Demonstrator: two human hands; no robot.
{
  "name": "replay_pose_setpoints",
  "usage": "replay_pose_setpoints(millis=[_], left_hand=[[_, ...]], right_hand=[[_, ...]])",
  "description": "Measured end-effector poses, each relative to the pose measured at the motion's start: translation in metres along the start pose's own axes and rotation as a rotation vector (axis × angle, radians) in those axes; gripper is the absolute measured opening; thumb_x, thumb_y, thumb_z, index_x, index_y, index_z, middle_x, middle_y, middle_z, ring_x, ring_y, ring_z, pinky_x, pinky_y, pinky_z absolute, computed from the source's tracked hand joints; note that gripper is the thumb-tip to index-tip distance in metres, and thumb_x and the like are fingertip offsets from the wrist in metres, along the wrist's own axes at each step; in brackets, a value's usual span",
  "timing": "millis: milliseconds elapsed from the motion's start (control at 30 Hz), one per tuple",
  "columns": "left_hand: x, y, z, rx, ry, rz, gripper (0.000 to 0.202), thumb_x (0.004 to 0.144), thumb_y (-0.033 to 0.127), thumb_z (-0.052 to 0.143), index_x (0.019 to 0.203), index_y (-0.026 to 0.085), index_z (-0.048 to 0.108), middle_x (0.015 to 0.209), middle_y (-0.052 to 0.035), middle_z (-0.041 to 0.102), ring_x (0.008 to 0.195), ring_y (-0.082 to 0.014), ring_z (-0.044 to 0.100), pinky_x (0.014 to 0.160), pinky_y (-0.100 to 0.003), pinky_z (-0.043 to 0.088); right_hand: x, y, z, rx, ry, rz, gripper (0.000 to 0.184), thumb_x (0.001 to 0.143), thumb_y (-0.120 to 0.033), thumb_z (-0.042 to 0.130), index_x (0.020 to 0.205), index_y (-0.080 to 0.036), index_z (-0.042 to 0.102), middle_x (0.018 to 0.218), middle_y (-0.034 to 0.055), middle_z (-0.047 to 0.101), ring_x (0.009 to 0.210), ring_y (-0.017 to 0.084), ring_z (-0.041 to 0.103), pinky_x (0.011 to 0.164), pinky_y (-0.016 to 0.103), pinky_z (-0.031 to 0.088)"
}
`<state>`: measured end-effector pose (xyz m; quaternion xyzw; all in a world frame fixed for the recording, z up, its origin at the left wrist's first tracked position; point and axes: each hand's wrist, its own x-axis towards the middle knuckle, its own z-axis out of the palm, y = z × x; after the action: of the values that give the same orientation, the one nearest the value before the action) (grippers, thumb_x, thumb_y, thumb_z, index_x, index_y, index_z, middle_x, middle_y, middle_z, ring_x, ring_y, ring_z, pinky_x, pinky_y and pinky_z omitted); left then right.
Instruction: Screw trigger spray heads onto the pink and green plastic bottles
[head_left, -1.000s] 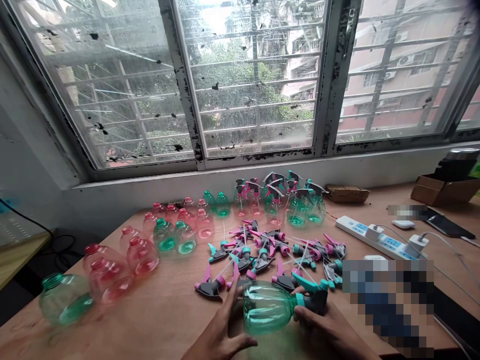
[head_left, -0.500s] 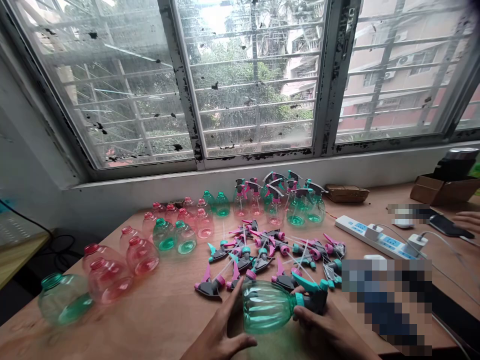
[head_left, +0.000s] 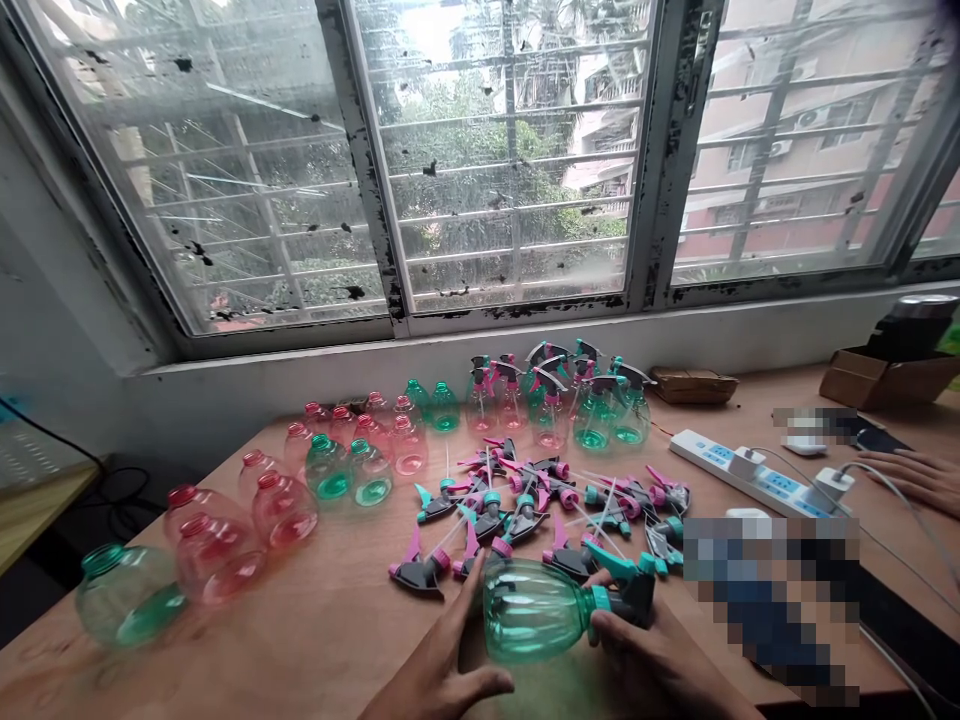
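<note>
A clear green spray bottle [head_left: 529,612] lies on its side in the air above the table's front, its base to the left. My right hand [head_left: 634,635] grips it at the turquoise collar, just below the grey and turquoise trigger head [head_left: 626,580]. At the base is my left hand [head_left: 450,650], thumb and forefinger spread apart; whether its fingertips touch the bottle I cannot tell. Beyond the hands lies a heap of loose trigger heads [head_left: 491,515] in grey with pink or turquoise parts, their thin tubes sticking out.
Several headless red bottles [head_left: 221,565] and green bottles [head_left: 127,600] stand at left. Bottles with heads fitted [head_left: 596,425] stand by the window. At right are a white power strip [head_left: 757,475] with cables, a cardboard box [head_left: 885,380] and another person's hand [head_left: 911,478]. A blurred patch covers the right front.
The other person's hand at the right has come further into view, reaching left over the table. My hands and the spray bottle have barely moved.
</note>
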<state>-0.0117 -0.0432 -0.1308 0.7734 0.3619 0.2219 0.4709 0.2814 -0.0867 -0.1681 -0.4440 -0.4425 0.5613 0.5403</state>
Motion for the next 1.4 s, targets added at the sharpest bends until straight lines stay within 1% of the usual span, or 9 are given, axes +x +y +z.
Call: replay_pose_setpoints(millis=[100,333,533,733,833,1000,1133,1267,1400], left_hand=[[0.001,-0.001,-0.001,-0.013,-0.008,0.020,0.101,0.083,0.066,0.066,0.160,0.031,0.011,0.170,-0.0054,0.016,0.157,-0.0316,0.013,0.129,-0.050,0.011],[0.000,0.002,0.001,0.067,-0.002,-0.022,0.100,0.087,0.034,0.076,0.157,0.044,0.006,0.171,0.0038,0.011,0.157,-0.0275,0.011,0.129,-0.049,0.013],[0.001,-0.003,0.000,-0.039,0.015,0.014,0.103,0.085,0.048,0.074,0.159,0.035,0.004,0.170,-0.0039,0.019,0.157,-0.0308,0.014,0.128,-0.053,0.013],[0.001,0.003,0.002,0.070,0.009,-0.033,0.103,0.084,0.015,0.074,0.158,0.039,0.009,0.171,0.0005,0.009,0.157,-0.0265,0.010,0.129,-0.049,0.010],[0.000,0.002,0.001,0.046,-0.010,-0.015,0.106,0.085,0.022,0.076,0.158,0.041,0.002,0.171,0.0017,0.006,0.157,-0.0267,0.009,0.129,-0.049,0.011],[0.000,-0.007,-0.001,-0.046,-0.002,0.040,0.100,0.086,0.059,0.068,0.159,0.038,0.003,0.171,-0.0019,0.011,0.157,-0.0303,0.013,0.127,-0.054,0.011],[0.000,-0.006,-0.001,0.055,-0.002,0.000,0.100,0.081,0.046,0.079,0.158,0.040,0.015,0.170,-0.0012,0.019,0.156,-0.0306,0.017,0.128,-0.052,0.013],[0.001,-0.001,0.001,0.074,0.008,-0.001,0.097,0.088,0.027,0.073,0.157,0.043,0.007,0.170,0.0010,0.018,0.156,-0.0263,0.021,0.128,-0.049,0.016],[0.000,-0.002,0.001,0.025,0.013,0.003,0.106,0.084,0.033,0.079,0.159,0.039,0.004,0.170,-0.0020,0.019,0.156,-0.0289,0.018,0.128,-0.048,0.015]], right_hand=[[0.000,0.000,-0.001,-0.036,0.005,-0.030,0.045,0.075,-0.053,0.081,0.100,-0.020,0.064,0.070,0.0035,0.076,0.066,0.022,0.064,0.065,0.035,0.047],[0.000,-0.003,0.001,-0.037,0.005,-0.040,0.043,0.077,-0.054,0.079,0.099,-0.021,0.061,0.069,0.0022,0.075,0.063,0.022,0.064,0.062,0.034,0.045],[0.000,-0.001,-0.001,-0.039,-0.031,-0.043,0.042,0.079,-0.053,0.078,0.097,-0.021,0.059,0.069,0.0020,0.075,0.063,0.020,0.063,0.063,0.034,0.042],[0.000,-0.002,-0.002,-0.021,-0.055,-0.033,0.042,0.080,-0.057,0.075,0.097,-0.023,0.057,0.068,0.0005,0.072,0.059,0.019,0.058,0.060,0.033,0.040],[-0.001,-0.003,-0.001,-0.044,-0.056,-0.024,0.043,0.079,-0.058,0.075,0.096,-0.022,0.057,0.066,0.0004,0.072,0.058,0.019,0.058,0.060,0.034,0.040],[-0.003,-0.009,0.000,-0.074,-0.046,-0.048,0.044,0.078,-0.058,0.076,0.097,-0.023,0.059,0.068,0.0020,0.075,0.063,0.023,0.063,0.064,0.036,0.041],[-0.004,-0.011,-0.001,-0.065,-0.034,-0.047,0.043,0.078,-0.059,0.075,0.095,-0.023,0.059,0.068,0.0016,0.075,0.064,0.023,0.063,0.063,0.035,0.041],[-0.003,-0.009,-0.002,-0.096,-0.036,-0.034,0.045,0.078,-0.062,0.073,0.094,-0.023,0.058,0.067,0.0024,0.076,0.060,0.022,0.062,0.061,0.033,0.040],[-0.002,-0.006,-0.003,-0.138,-0.039,-0.045,0.046,0.077,-0.062,0.074,0.094,-0.022,0.059,0.068,0.0044,0.077,0.064,0.025,0.065,0.065,0.036,0.043]])
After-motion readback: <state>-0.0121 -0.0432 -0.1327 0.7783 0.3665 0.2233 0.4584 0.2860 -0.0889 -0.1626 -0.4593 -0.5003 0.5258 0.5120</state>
